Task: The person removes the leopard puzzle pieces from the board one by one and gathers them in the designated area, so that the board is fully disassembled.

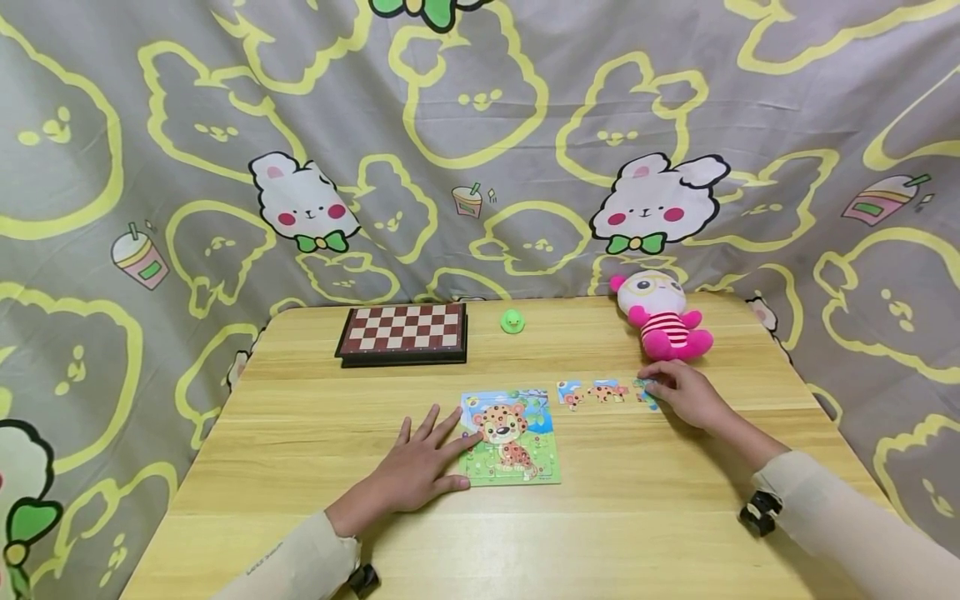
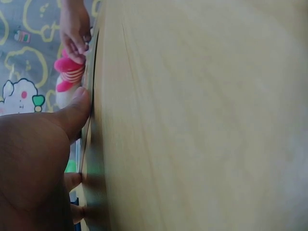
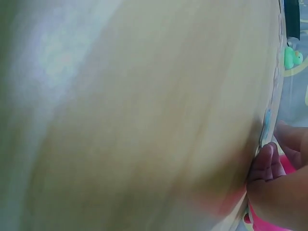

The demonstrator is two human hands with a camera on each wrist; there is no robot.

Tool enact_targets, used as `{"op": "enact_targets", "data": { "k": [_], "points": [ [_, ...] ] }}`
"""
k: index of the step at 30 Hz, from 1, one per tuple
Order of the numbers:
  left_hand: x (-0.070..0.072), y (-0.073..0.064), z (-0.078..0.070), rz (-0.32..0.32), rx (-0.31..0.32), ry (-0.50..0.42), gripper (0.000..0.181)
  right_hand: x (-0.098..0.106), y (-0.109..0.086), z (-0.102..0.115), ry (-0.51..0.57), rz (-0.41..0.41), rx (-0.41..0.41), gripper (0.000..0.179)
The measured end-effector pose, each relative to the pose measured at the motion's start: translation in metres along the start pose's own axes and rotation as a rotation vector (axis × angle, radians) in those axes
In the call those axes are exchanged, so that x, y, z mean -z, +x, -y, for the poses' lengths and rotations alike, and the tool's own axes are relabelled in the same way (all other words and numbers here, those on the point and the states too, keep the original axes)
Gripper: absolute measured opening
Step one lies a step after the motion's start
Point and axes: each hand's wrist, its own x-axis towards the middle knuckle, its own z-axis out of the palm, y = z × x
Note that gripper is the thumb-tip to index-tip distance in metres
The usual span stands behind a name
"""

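Since it fills the whole back of the head view, the gray curtain [image 1: 480, 108] is the biggest thing going: yellow outlined animals, floppy-eared bunnies with green bows, little drink cups. Next up is the wood-grain surface [image 1: 630, 525], and everything else sits on it or reaches over it. Two beige sleeves [image 1: 855, 512] come in from the bottom corners, each with a black gadget near the wrist.

Far left-ish on the surface there's a brown-and-cream checkered chessboard [image 1: 405, 329] with dark sides. Toward the far right sits a pink-and-white panda plush [image 1: 663, 325] in a red striped top. Right around the middle, nearer than the chessboard, lies the leopard jigsaw puzzle [image 1: 517, 450], flat in its frame.

Left hand [image 1: 420, 462] is splayed at the puzzle's left side, index finger over the edge and thumb by the near corner; that grip is wide and has hold of nothing. Right hand [image 1: 686, 396] is just in front of the plush, fingers bent down at the end of a short row of loose puzzle pieces [image 1: 606, 392], right of the puzzle. Thumb and index are close together there, but I can't tell if that grip actually pinches one.

Smallest of the lot: a green rubber duck [image 1: 512, 322] between chessboard and plush.
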Motion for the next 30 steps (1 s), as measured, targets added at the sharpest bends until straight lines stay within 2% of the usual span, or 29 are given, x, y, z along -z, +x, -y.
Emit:
{"op": "enact_targets", "data": {
  "k": [14,21,30],
  "points": [
    [0.001,0.000,0.000,0.001,-0.001,-0.005,0.067,-0.004,-0.002,0.019,0.060,0.033,0.047,0.022],
    [0.001,0.000,0.000,0.001,-0.002,-0.004,0.067,-0.013,0.000,0.030,0.091,0.052,0.072,0.022],
    [0.000,0.000,0.001,-0.009,-0.003,0.002,0.067,-0.028,0.004,0.050,0.167,0.122,0.071,0.024]
  ]
}}
